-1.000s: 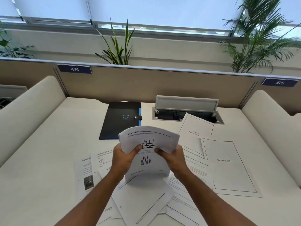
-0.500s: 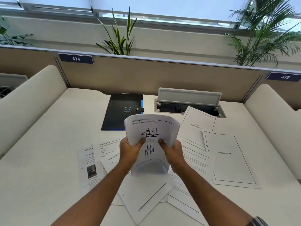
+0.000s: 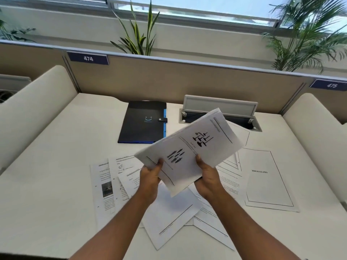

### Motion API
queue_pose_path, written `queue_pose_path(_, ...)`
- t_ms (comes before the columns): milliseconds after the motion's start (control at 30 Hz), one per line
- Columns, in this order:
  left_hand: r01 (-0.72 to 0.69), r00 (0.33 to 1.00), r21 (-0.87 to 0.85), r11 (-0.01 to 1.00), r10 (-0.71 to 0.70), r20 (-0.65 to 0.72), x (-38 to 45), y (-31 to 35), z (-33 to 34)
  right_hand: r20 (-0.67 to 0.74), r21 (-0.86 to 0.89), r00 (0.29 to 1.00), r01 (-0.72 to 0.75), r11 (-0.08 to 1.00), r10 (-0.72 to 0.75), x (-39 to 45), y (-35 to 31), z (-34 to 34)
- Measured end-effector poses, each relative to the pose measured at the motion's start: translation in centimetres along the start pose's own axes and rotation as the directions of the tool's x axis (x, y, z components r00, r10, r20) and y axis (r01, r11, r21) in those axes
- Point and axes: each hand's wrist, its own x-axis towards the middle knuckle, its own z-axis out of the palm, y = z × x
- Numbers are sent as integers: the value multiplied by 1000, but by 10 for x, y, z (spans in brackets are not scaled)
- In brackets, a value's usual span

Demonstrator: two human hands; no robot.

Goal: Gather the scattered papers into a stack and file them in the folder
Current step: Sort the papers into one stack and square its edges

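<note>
From the head camera: both hands are up over the desk [image 3: 56, 166], left hand [image 3: 150, 177] and right hand [image 3: 208, 177] each pinching the near edge of the paper stack [image 3: 189, 147], tilted up to the right. Loose papers [image 3: 268, 177] lie scattered beneath; the black folder [image 3: 142, 122] sits closed behind them.

Bright daylight pours in from the windows [image 3: 187, 4] up top, evenly washing the pale table [image 3: 56, 166]. Shadows stay soft, just faint ones under the arms. The held stack of papers [image 3: 189, 147] looks slightly motion-blurred, its print smeared. Wide-angle bending curves the partition [image 3: 187, 81] and stretches the edges.
</note>
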Motion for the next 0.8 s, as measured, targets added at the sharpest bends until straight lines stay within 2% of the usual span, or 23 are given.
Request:
queue_pose_path(133, -132, 986, 106, 986, 142, -85, 11, 25, -14, -100, 9, 995, 18, 1000, -17, 8, -19, -12)
queue_pose_path(233, -197, 968, 243, 950, 228, -108, 20, 49, -32, -82, -33, 994, 75, 997, -78, 18, -56, -38)
queue_pose_path(300, -233, 960, 304, 924, 268, -78, 22, 63, -38, -52, -221, 992, 100, 970, -115, 20, -76, -50)
queue_pose_path(400, -248, 955, 370, 895, 289, -61, 18, 70, -31, 86, -541, 992, 126, 832, -95, 19, -79, -47)
queue_pose_path(467, -257, 949, 390, 884, 307, -71, 12, 67, -21, 125, -631, 983, 185, 753, -136, 19, -69, -39)
queue_pose_path(633, -368, 890, 361, 856, 437, -127, -2, 65, -10, 138, -548, 951, 306, 778, -276, 15, -46, -35)
queue_pose_path(733, -413, 878, 341, 844, 469, -99, -5, 60, -23, 92, -504, 963, 264, 823, -253, 12, -35, -48)
queue_pose_path(800, -360, 905, 380, 852, 417, -79, -6, 48, -34, 35, -555, 977, 194, 809, -210, 12, -25, -55)
